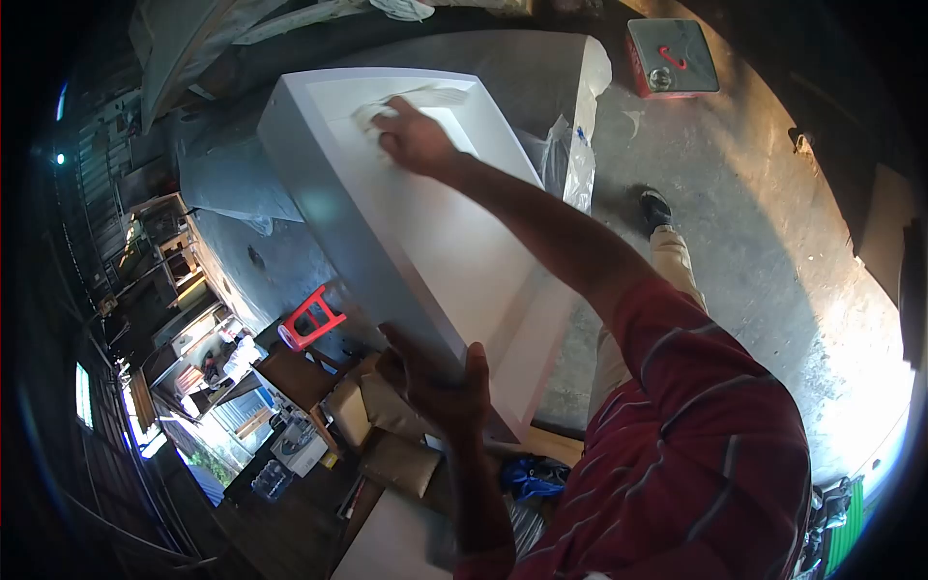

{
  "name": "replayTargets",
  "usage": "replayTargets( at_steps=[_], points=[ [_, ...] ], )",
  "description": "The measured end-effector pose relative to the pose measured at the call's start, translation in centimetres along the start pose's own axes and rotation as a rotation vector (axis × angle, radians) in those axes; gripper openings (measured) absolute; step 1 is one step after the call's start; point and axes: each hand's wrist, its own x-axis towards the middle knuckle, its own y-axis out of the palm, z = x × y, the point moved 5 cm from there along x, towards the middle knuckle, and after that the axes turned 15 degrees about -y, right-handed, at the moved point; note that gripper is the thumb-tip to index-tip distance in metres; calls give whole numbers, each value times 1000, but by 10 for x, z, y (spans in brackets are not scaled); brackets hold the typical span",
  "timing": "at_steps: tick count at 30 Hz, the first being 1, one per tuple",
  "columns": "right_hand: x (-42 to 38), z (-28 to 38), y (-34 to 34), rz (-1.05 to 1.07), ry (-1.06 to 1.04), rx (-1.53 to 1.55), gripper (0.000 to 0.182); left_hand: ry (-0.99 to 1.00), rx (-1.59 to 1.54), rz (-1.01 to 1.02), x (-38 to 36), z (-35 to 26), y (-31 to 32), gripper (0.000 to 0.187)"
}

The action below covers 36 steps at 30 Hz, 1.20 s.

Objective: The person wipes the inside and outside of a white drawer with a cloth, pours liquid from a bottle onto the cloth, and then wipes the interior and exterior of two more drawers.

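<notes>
Nearest to the camera, the left hand (440, 377) grips the near end of a long white panel (435, 242), fingers curled over its edge. The panel stretches away from there, tilted, above the concrete floor (735, 193). At its far end the right hand (414, 138) presses a pale cloth (372, 116) flat on the white face, fingers bent around the cloth. Left of the panel stands a red stool (311, 319). Farther away, a red box (672, 56) lies on the floor.

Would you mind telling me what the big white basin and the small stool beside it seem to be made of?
White basin: probably cast stone or resin, matte and smooth with crisp edges, though the look leaves it open. Stool: likely moulded plastic, uniformly bright red.
</notes>
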Motion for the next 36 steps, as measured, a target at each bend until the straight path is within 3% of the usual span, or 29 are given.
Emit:
replayTargets(
  at_steps=[3,7,9,12,13,16,18,21,22,23,25,26,28,30,31,33,36],
  points=[
    [-49,-72,0,94,112,-207,29,-97,-187,32,0,4,11,96],
    [-61,-122,3,550,210,-567,28,-25,-128,-24,-6,9,8,96],
    [-55,-125,6,624,179,-607,25,-4,-107,-28,-6,4,6,95],
    [-53,-121,11,1028,-36,-1049,22,-84,-119,-33,-4,-3,9,95],
    [-53,-122,8,1031,-35,-1051,22,-110,-147,-31,-3,-2,10,94],
    [-63,-123,-6,950,87,-971,21,-136,-155,-20,-4,-2,6,91],
    [-86,-113,-20,730,-161,-1005,16,-128,-144,-18,0,-5,4,88],
    [-143,-88,-32,634,-385,-707,12,-81,-135,-11,10,-3,4,87],
    [-161,-84,-35,706,-443,-560,11,-67,-140,-7,14,2,2,87],
    [-176,-79,-39,804,-424,-465,10,-52,-145,-3,18,6,1,86],
    [-186,-61,-51,701,-349,-113,16,-59,-184,11,23,15,-1,86],
    [-185,-54,-48,699,-347,-116,16,-69,-219,28,24,20,-1,86],
    [-150,-45,-49,176,-38,7,23,-57,-204,23,25,29,-2,87],
    [-113,-48,-27,-157,-4,-10,28,-45,-183,16,25,31,-2,88],
    [-91,-43,-21,-218,280,191,27,-43,-170,14,25,31,-2,89],
    [-52,-47,4,-176,467,35,33,-40,-153,12,24,30,-2,89],
    [-6,-16,25,-58,571,-86,43,2,-146,14,27,26,-1,90]
  ],
)
